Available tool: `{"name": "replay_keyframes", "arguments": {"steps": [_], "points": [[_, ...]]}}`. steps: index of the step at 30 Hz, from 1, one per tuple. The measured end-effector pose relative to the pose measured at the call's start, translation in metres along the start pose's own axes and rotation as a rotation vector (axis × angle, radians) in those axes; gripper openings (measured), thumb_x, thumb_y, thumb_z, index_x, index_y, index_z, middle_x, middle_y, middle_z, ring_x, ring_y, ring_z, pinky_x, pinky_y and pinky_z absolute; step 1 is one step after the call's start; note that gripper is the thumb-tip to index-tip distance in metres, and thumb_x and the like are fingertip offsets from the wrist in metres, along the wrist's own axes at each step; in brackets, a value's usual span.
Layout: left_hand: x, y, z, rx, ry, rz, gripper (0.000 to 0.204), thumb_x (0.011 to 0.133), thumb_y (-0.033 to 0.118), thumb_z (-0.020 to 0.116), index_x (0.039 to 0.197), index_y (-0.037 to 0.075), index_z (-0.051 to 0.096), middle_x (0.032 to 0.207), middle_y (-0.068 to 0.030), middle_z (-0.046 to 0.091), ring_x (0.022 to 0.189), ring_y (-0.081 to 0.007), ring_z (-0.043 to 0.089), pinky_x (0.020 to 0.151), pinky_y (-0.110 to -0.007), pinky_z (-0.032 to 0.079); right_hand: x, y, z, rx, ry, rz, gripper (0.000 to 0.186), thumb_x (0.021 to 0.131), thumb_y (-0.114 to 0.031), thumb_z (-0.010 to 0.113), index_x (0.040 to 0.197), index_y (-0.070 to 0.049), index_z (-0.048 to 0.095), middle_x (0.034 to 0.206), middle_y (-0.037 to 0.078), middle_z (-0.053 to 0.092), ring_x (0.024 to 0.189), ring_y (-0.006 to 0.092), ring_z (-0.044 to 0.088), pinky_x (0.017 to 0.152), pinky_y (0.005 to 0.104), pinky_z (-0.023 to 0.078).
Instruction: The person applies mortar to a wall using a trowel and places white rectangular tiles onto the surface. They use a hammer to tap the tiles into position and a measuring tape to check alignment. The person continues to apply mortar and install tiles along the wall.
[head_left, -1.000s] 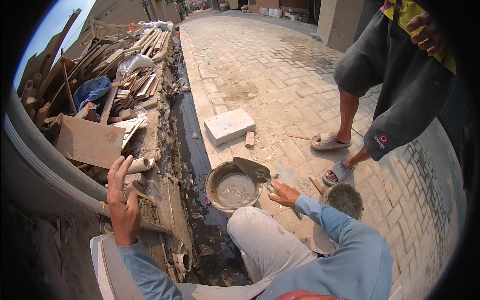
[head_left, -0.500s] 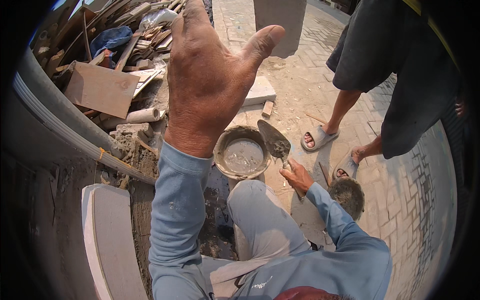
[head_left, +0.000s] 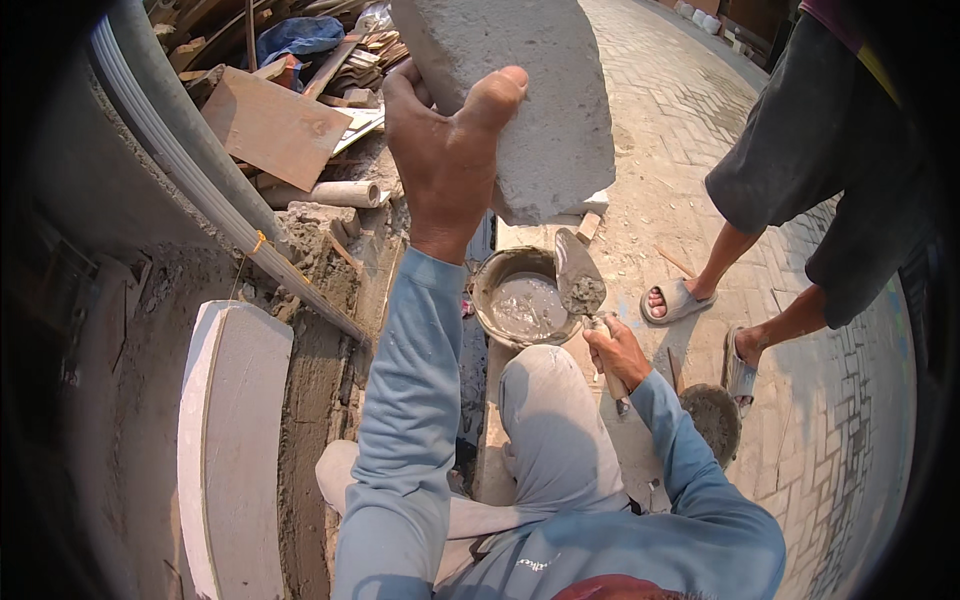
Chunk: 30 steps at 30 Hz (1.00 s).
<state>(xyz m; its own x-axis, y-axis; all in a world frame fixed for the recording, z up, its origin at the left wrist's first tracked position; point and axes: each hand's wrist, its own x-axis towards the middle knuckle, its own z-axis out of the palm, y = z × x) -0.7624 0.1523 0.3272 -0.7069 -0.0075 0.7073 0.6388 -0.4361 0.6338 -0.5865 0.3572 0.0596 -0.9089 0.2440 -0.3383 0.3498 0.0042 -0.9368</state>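
Observation:
My left hand (head_left: pixel 445 150), raised ahead of me, grips the left edge of a grey concrete block (head_left: pixel 550 110), its thumb lying across the face. The fingers behind the block are partly hidden. Lower down, my right hand (head_left: pixel 620 358) is closed round the handle of a trowel (head_left: pixel 580 280), whose blade points away from me and carries some wet mortar. Just left of the blade stands a round bucket (head_left: pixel 488 318) of watery grey mix. A second bucket (head_left: pixel 735 440) with mortar sits right of my right forearm.
A white block (head_left: pixel 240 450) stands at left beside a mortar-covered strip (head_left: pixel 305 470). Grey pipes (head_left: pixel 190 170) slant above it, with a string tied on. Scrap wood (head_left: pixel 280 125) is heaped at far left. Another person in dark shorts and sandals (head_left: pixel 680 300) stands at right on paving.
My left hand, spread near the block before, now has hold of it, and the block shows closer and lower. My right hand still holds the trowel. The view has shifted somewhat.

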Motion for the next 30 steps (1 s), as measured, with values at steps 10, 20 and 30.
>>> {"name": "replay_keyframes", "arguments": {"steps": [10, 20, 30], "points": [[-0.076, 0.040, -0.180, -0.249, 0.221, -0.437, 0.048, 0.086, 0.034, 0.068, 0.117, -0.001, 0.062, 0.107, -0.0132, 0.065, 0.097, -0.0204, 0.069, 0.082, -0.030, 0.060, 0.021, -0.165, 0.087, 0.466, -0.351, -0.413, 0.039, 0.096, -0.026, 0.072, 0.115, 0.000, 0.050, 0.094, 0.011, 0.068, 0.095, 0.0216, 0.072, 0.084, 0.0312, 0.061], [-0.088, 0.060, -0.199, 0.019, 0.064, -0.564, 0.090, 0.096, 0.057, 0.058, 0.142, -0.016, 0.033, 0.126, -0.0328, 0.055, 0.104, -0.0313, 0.070, 0.091, -0.038, 0.061, 0.053, -0.178, 0.209, 0.777, -0.627, -0.318, 0.067, 0.092, -0.041, 0.072, 0.133, 0.007, 0.048, 0.112, 0.018, 0.065, 0.096, 0.0229, 0.072, 0.081, 0.0358, 0.065], [-0.188, 0.028, -0.121, 0.198, 0.549, -0.190, 0.072, 0.084, 0.023, 0.082, 0.143, 0.002, 0.045, 0.139, -0.0154, 0.054, 0.126, -0.0255, 0.056, 0.112, -0.041, 0.044, 0.051, -0.151, 0.222, 1.046, -0.737, -0.258, 0.070, 0.094, -0.045, 0.067, 0.142, 0.000, 0.045, 0.128, 0.021, 0.062, 0.110, 0.0278, 0.069, 0.093, 0.0406, 0.061]]}}
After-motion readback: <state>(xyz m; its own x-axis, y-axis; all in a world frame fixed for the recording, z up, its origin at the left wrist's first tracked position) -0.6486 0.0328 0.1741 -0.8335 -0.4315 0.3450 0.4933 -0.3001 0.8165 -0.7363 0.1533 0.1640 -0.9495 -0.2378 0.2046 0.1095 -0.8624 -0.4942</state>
